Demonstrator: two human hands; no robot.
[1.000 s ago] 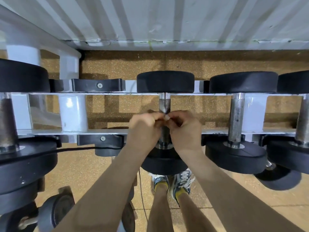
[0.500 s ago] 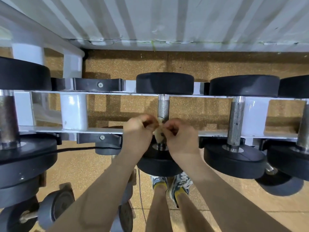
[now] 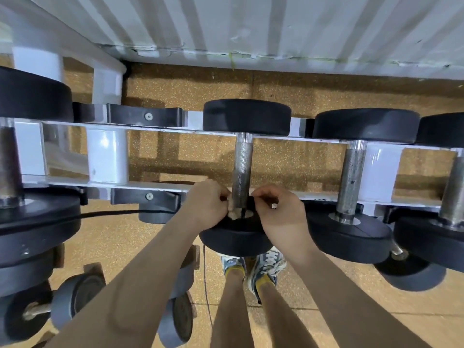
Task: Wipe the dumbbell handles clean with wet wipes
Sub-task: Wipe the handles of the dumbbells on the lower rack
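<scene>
A black dumbbell lies across the white rack, its knurled steel handle (image 3: 242,167) running from the far head down to the near head (image 3: 236,238). My left hand (image 3: 207,202) pinches a small crumpled wet wipe (image 3: 232,213) against the handle's near end, just left of it. My right hand (image 3: 278,209) sits on the other side of the handle, its fingers curled and pinched; whether it holds part of the wipe is hidden. Most of the handle above my hands is bare.
More black dumbbells lie on the rack to the right (image 3: 351,177) and far left (image 3: 10,169), their handles dull and spotted. Smaller dumbbells (image 3: 75,297) lie on the cork floor at lower left. A black cable (image 3: 113,213) runs under the rack rail (image 3: 150,187). My shoes (image 3: 253,267) stand below.
Both hands slid down the handle from its middle to its near end, carrying the wipe. They have parted to either side of the handle, and more bare handle shows above them.
</scene>
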